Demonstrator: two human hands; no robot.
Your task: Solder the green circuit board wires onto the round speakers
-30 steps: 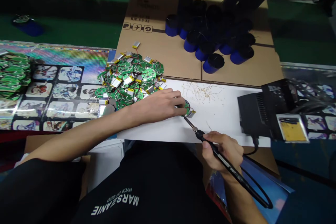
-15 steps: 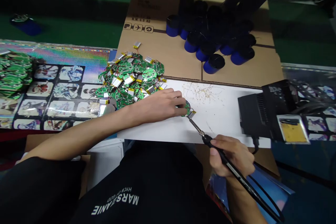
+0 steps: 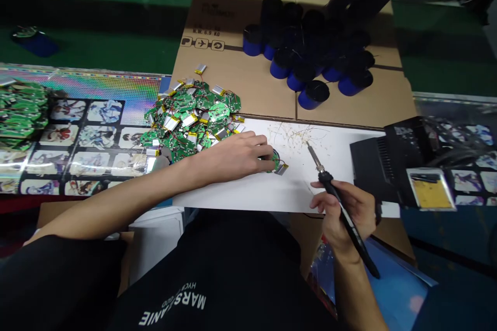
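Observation:
My left hand (image 3: 248,154) is closed over a green circuit board (image 3: 275,160) lying on the white work surface, its fingers hiding most of it. A small silver battery (image 3: 282,168) with yellow tape sticks out on the board's right side. In my right hand (image 3: 347,212) is a soldering iron (image 3: 330,183), held like a pen, its metal tip over the white surface near scattered wire clippings (image 3: 297,135). The tip is apart from the board. Left of my left hand lies a heap of circuit boards (image 3: 198,114) with batteries attached.
Blue and black cylinders (image 3: 313,95) stand on the cardboard (image 3: 240,83) behind. A black soldering station (image 3: 375,168) sits at the right, with a yellow sponge tray (image 3: 430,190) beside it. Another stack of circuit boards (image 3: 23,111) is at the far left.
My right hand has drawn the soldering iron away from the board, its tip moving up and right toward the wire clippings. My left hand stays on the board.

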